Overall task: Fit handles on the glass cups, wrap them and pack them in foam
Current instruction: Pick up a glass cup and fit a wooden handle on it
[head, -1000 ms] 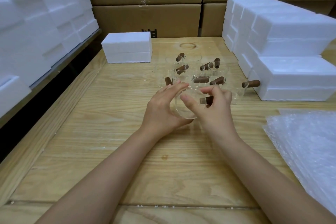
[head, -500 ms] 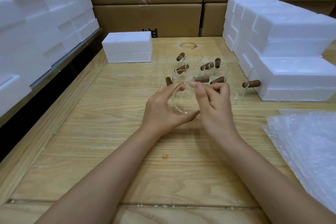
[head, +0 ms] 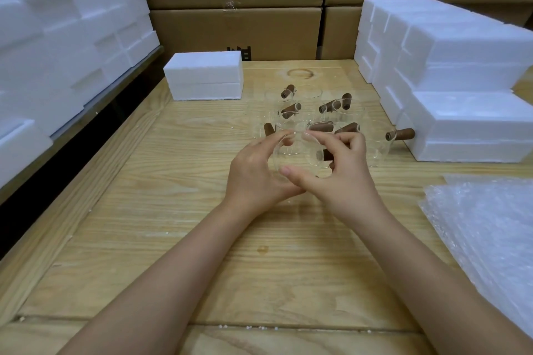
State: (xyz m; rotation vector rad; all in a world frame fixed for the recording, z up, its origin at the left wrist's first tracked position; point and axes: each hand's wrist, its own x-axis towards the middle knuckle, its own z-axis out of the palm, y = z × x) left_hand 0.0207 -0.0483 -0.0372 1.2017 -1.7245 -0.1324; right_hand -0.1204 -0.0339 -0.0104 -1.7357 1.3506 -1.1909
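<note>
Crowding the middle of the frame just beyond your hands, a cluster of clear glass cups with brown cylindrical handles (head: 291, 109) stands on the pale wooden desk (head: 173, 239). Their handles point in different directions, and the nearest cups sit directly behind your fingers. At middle right a lone handled glass cup (head: 401, 134) stands with its brown handle just beside the tall stack of white foam blocks (head: 461, 66) that fills the upper right. A smaller pair of white foam slabs (head: 204, 75), one on the other, lies at upper centre-left on the desk, apart from the cups. More white foam pieces (head: 57, 23) are piled along the upper left, and brown cardboard boxes (head: 236, 32) with dark printed marks wall off the top of the frame. Clear bubble wrap sheets (head: 484, 225) lie at lower right, near your right forearm.

The single clear glass cup (head: 297, 158) you are working on is at the centre of the frame, held between both hands in front of the cluster. Your left hand (head: 253, 176) curls round its left side, with the fingers arched over the top. Your right hand (head: 346, 176) closes on its right side, thumb stretched across beneath the cup and fingers bent over the top. The cup is tipped so its round outline faces you. Its short brown handle (head: 326, 155) shows dark between your right fingers. You cannot tell whether the cup touches the desk.
</note>
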